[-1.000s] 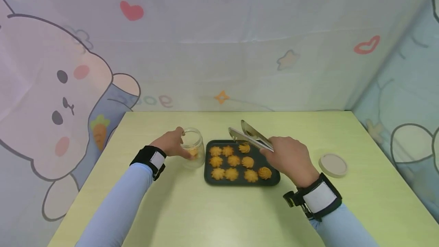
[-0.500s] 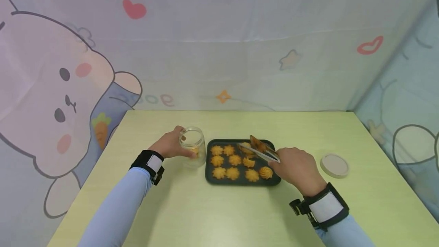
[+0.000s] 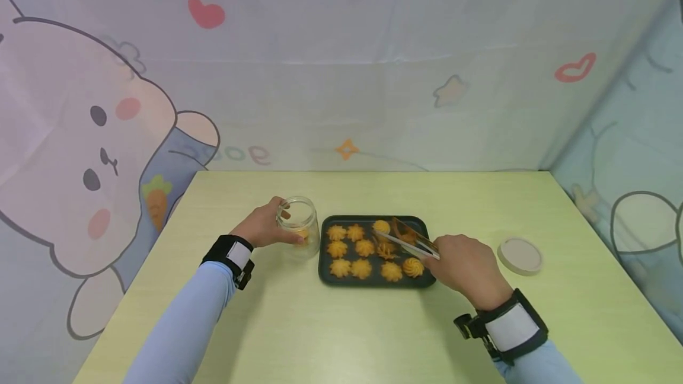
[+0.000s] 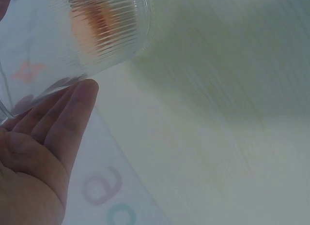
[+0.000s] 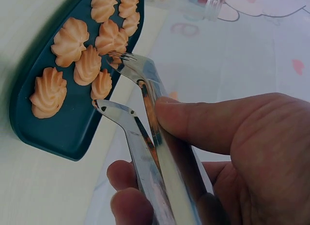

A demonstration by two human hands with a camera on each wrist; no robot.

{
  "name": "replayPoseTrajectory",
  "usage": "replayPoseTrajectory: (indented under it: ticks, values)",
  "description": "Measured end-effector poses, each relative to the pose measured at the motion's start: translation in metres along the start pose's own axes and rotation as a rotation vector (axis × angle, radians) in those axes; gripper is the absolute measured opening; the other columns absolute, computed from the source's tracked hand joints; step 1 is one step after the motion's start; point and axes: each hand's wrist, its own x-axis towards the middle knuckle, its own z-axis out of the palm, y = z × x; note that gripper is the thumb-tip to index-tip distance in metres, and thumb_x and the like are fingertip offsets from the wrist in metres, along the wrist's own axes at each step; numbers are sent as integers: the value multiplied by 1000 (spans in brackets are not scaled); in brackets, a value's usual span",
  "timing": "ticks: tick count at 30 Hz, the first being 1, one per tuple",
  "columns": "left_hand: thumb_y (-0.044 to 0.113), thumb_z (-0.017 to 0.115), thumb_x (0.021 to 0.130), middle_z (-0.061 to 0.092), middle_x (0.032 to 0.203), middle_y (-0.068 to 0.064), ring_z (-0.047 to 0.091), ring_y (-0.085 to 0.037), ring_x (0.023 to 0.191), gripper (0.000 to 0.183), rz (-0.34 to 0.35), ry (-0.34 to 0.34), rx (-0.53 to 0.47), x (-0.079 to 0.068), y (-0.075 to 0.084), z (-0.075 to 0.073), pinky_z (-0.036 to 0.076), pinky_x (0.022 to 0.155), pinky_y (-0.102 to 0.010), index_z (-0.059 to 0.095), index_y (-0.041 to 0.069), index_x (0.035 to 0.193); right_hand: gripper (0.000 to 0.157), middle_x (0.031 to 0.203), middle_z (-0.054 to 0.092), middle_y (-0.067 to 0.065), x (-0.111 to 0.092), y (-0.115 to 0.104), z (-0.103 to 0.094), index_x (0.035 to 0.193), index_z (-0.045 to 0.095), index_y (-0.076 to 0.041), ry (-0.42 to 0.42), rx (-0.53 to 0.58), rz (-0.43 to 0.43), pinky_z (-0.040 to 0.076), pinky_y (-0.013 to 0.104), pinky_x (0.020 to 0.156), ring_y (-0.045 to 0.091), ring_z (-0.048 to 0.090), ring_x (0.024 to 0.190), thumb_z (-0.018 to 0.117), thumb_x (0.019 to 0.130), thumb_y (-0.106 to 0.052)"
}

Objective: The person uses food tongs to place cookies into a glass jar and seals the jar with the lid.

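My left hand (image 3: 265,225) grips a clear glass jar (image 3: 312,227) just left of the tray, thumb and fingers on either side of it. In the left wrist view, a golden cookie (image 4: 97,24) shows inside, low behind the ribbed glass. With my right hand (image 3: 463,265) I hold metal tongs (image 5: 147,174) between thumb and fingers. Their arms stand apart over the right half of the dark baking tray (image 3: 373,285), with the tips right by a swirled cookie (image 5: 101,84). Several piped cookies (image 5: 69,41) lie on the tray in rows.
A pale round lid (image 3: 520,255) lies on the light wooden table (image 3: 341,330), right of my right hand. Behind the table hangs a printed cloth (image 3: 347,76) with cartoon figures.
My right hand has lowered the tongs from above the tray down among the cookies at its right half. A cookie there has tipped. My left hand stays on the jar.
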Motion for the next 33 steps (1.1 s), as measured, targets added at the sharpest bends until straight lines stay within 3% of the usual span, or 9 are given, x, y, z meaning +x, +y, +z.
replayPoseTrajectory:
  ticks: [9, 20, 33]
  values:
    - [40, 82, 69, 58, 129, -18, 53, -34, 113, 86, -5, 1, 21, 1, -2, 0, 48, 92, -48, 37, 4, 133, 26, 61, 57, 5, 0, 1, 3, 79, 65, -5, -27, -5, -7, 38, 32, 43, 19, 49, 51, 67, 85, -31]
    - [39, 82, 68, 58, 128, -19, 54, -34, 112, 88, -20, -2, 18, -1, 2, -1, 48, 91, -48, 37, 2, 133, 30, 55, 52, 2, 6, -4, 12, 64, 59, -9, -38, -15, -9, 33, 29, 39, 17, 46, 46, 66, 86, -29]
    - [39, 82, 69, 57, 128, -19, 54, -35, 111, 87, -19, 3, 11, -2, 1, 1, 48, 90, -48, 36, 2, 133, 33, 52, 50, 3, 7, -7, 18, 60, 56, -10, -20, -30, -3, 34, 29, 38, 17, 46, 45, 66, 86, -28]
